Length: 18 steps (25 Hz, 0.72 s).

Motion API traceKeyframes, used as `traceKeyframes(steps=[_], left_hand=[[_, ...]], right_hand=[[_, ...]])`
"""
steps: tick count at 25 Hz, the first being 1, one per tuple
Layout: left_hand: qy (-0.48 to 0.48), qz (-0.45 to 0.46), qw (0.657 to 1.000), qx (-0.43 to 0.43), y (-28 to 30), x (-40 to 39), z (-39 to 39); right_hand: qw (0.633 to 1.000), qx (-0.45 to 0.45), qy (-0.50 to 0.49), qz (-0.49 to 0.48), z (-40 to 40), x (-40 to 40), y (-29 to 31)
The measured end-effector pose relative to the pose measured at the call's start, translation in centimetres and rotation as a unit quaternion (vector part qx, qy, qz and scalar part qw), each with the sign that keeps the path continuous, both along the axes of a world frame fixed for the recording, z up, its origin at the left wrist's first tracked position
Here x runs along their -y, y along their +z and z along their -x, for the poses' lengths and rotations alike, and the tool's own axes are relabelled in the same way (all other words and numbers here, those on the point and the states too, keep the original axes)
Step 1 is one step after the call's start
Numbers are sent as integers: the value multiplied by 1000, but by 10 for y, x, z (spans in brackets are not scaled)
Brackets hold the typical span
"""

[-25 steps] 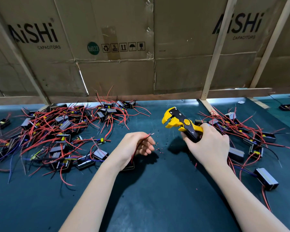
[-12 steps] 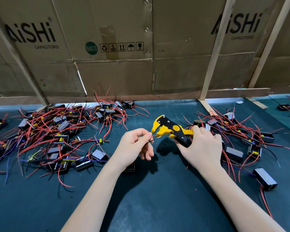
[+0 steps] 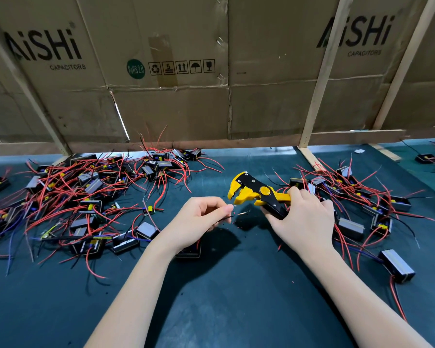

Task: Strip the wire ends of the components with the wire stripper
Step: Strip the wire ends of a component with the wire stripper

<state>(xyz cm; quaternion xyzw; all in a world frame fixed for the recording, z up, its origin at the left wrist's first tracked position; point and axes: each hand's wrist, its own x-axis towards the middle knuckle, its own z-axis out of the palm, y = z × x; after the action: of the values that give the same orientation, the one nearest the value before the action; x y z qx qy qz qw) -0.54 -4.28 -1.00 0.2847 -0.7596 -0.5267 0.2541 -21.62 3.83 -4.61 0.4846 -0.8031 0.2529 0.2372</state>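
Observation:
My right hand (image 3: 304, 219) grips the handles of a yellow and black wire stripper (image 3: 256, 193), whose jaws point left and stand slightly apart. My left hand (image 3: 199, 222) pinches a thin wire (image 3: 230, 216) between thumb and forefinger, its tip just below the stripper's jaws. That wire belongs to a small black component (image 3: 190, 251), mostly hidden under my left palm. A short cut piece of wire (image 3: 244, 212) lies or falls just right of the tip.
A big heap of black components with red wires (image 3: 86, 197) covers the left of the dark green mat (image 3: 224, 297). A smaller heap (image 3: 362, 197) lies right of my right hand. Cardboard sheets (image 3: 186, 84) on wooden battens wall off the back.
My right hand brought the stripper down and left toward my left hand. My left hand rose and pinched the wire end, now just under the jaws.

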Motion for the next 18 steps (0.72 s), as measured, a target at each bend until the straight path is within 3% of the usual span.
traceKeyframes(steps=[7,18], left_hand=[[-46,10,999,1,0,-3,1],[80,43,996,-4,-19,-5,15]], right_hand=[[1000,-2,6,-20,-3,-1,-2],[999,-19,-8,-36,-6,0,-2]])
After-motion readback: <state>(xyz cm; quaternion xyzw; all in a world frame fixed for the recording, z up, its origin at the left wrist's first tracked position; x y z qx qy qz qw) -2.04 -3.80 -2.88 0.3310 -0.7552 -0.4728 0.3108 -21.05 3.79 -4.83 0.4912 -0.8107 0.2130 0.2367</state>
